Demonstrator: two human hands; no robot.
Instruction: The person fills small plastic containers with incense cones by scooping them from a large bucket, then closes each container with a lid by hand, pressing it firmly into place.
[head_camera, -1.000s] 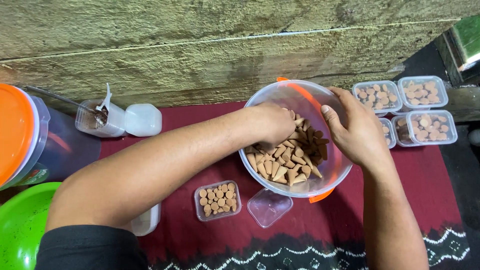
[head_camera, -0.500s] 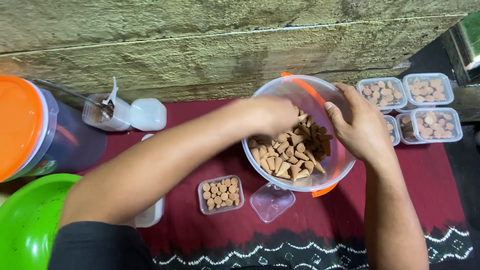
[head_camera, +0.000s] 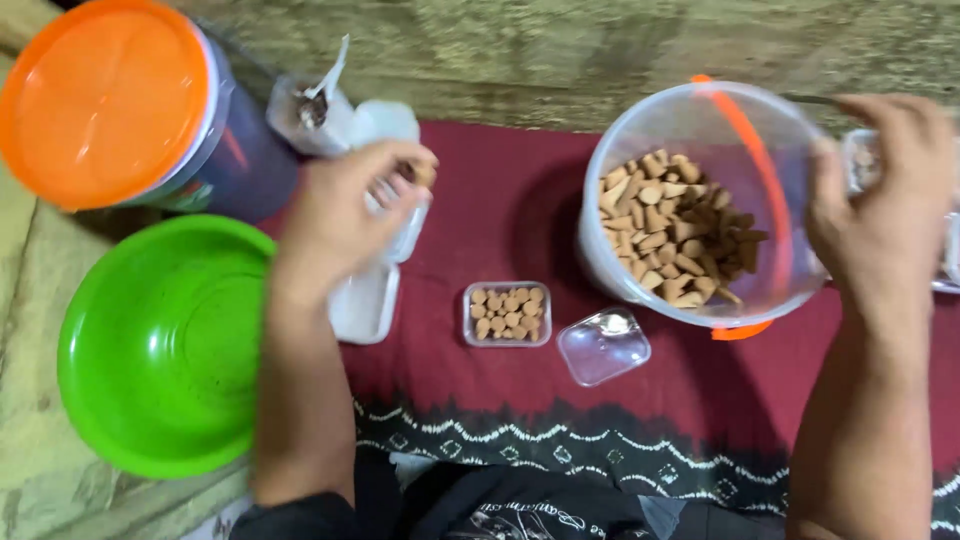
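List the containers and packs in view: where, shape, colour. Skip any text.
Big jar: far left, round, dark body, orange lid.
Green bowl: near left, round.
Clear bucket: right of centre, orange handle, tan cones inside, right hand on its rim.
Small box: centre, clear, rectangular, full of cones.
Clear lid: beside the small box.
White trays: under left hand, which pinches cones.

- Left hand (head_camera: 345, 215): raised, back toward the camera, fingers curled inward with fingertips (head_camera: 415, 165) pinched together on something small; the view is too blurred to tell what it is.
- Left forearm: bare, runs nearly straight up from the bottom edge of the view, dark sleeve at the elbow.
- Right hand (head_camera: 885, 205): palm down, fingers bent over and closed in a grip, motion-blurred.
- Right forearm: bare, rises from the lower right corner, wrist straight.
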